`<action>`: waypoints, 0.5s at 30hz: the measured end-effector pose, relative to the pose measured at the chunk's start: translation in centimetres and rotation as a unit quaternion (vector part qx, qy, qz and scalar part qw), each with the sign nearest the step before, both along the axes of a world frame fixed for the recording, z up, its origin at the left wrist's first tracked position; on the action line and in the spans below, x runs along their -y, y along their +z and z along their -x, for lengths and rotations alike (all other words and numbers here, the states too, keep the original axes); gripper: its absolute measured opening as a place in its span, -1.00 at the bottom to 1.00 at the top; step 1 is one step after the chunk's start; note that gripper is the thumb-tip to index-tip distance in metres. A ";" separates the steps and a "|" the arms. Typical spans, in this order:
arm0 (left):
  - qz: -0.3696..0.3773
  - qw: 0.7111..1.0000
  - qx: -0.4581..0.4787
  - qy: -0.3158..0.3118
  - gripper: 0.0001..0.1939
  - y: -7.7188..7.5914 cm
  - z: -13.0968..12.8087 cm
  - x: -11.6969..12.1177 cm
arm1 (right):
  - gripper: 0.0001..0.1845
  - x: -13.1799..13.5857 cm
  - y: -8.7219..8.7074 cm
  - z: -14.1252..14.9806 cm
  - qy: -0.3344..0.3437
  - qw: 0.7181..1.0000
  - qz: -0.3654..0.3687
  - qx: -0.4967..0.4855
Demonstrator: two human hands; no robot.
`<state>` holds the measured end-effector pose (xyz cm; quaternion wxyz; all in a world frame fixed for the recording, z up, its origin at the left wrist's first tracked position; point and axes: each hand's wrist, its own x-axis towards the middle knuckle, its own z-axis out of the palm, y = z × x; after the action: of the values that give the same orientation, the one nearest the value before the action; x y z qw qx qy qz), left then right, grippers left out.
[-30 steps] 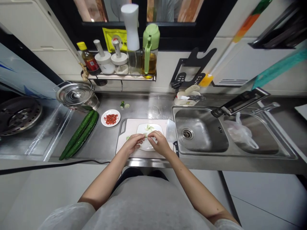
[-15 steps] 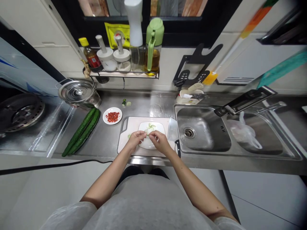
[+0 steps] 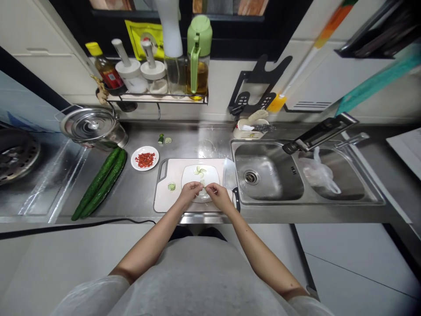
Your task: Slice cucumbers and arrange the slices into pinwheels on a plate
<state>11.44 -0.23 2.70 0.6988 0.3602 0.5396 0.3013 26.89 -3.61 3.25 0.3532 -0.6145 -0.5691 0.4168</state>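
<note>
My left hand (image 3: 190,193) and my right hand (image 3: 219,195) meet over the front half of a white plate (image 3: 213,174), fingertips pinched together. Between them is a thin, pale cucumber slice (image 3: 202,182), partly hidden by the fingers. Farther back on the plate, several cucumber slices (image 3: 199,171) lie in a curved, fanned pattern. The plate rests on a pale cutting board (image 3: 166,201). Left of the plate, a small pile of cucumber slices (image 3: 171,186) lies on the board. A cleaver (image 3: 229,172) lies along the board's right side, its black handle toward me.
Two whole cucumbers (image 3: 100,184) and a small dish (image 3: 133,160) of chopped red pieces lie left. Behind the dish sit cucumber ends (image 3: 161,139). A lidded steel pot (image 3: 95,127) stands farther back. At right is a double sink (image 3: 272,171), with a plastic bag (image 3: 318,172) in one basin.
The view has swung a little to the right. My hands have drawn slightly toward the plate's front, still pinching the slice, and the pile on the board shows more fully.
</note>
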 end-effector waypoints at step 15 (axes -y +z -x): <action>0.042 0.995 -0.082 -0.045 -0.84 -3.2 -4.6 -3.3 | -0.80 -2.7 -2.8 -3.2 -0.015 0.971 0.089 0.219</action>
<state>16.03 3.05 -0.47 0.6797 0.3778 0.5902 0.2166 30.04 -0.94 0.41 0.1699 -0.7287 -0.5837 0.3153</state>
